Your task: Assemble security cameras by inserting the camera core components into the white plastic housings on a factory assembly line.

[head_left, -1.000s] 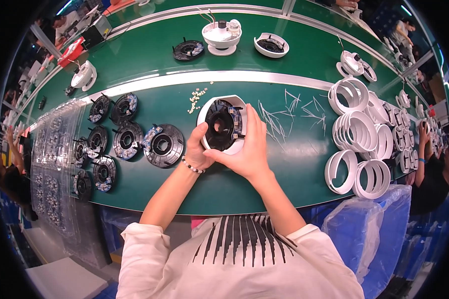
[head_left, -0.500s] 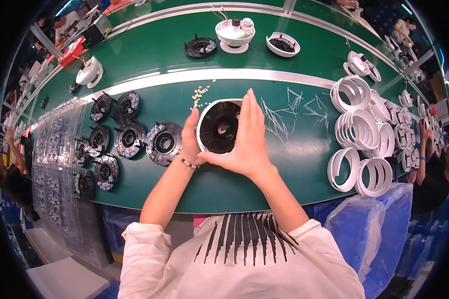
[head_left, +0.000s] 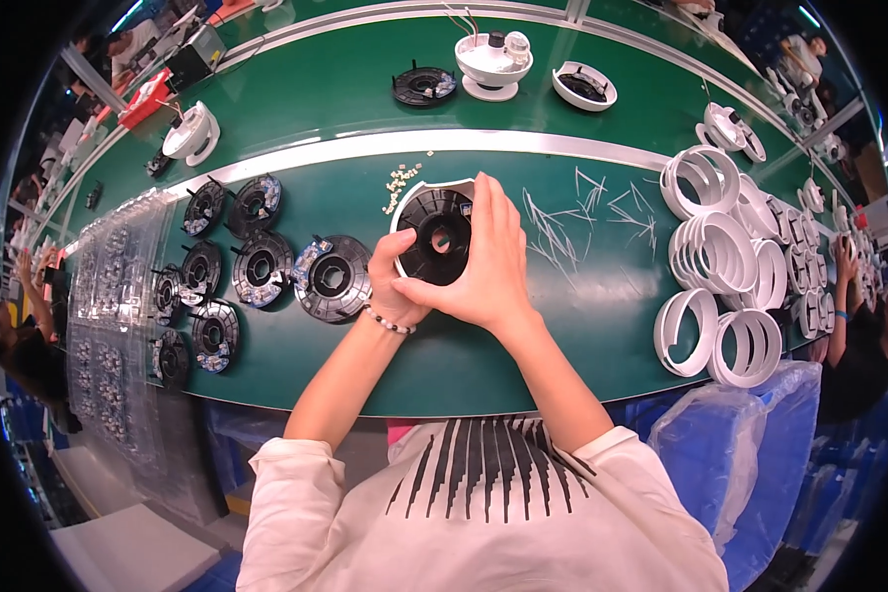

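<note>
Green bench [head_left: 464, 360]: black discs [head_left: 257, 266] left, white rings [head_left: 725, 252] right, thin pins [head_left: 572, 217] centre.

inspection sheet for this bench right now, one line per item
surface: green bench top with a silver rail across it.
job's things: black round disc in a white ring, held over the bench.
clutter: black discs at left, white rings at right, small pale bits, thin white strips.
hands: left hand and right hand both grip the disc.
cables: wires on a white dome unit.
surroundings: other people's arms at both edges.
</note>
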Motion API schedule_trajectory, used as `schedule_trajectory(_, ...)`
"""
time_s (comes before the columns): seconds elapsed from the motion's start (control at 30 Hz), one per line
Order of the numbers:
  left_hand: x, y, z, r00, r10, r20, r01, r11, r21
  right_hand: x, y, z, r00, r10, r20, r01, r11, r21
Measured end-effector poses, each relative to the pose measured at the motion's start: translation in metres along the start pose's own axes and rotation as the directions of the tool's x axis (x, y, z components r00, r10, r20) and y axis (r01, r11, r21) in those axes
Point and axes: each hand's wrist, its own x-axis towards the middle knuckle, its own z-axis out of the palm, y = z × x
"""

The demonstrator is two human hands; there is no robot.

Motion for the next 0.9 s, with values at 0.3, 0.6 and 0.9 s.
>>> schedule_trajectory(0.3,0.008,-0.002,-0.003,1.0,0.002,-0.015,-0.002,0.999,0.044,0.001,0.013,0.005,0.999,-0.03,-0.02,0.031,0.999,0.025)
schedule_trajectory(0.6,0.004,-0.012,0.005,0.998,0.029,0.057,-0.038,0.985,0.167,-0.011,0.022,-0.002,0.969,-0.163,-0.184,0.172,0.984,0.036)
schedule_trajectory(0.9,0.008,0.005,0.0,0.963,-0.108,-0.248,0.201,0.898,0.391,-0.025,0.045,-0.03,0.672,-0.714,-0.197,0.737,0.67,0.087)
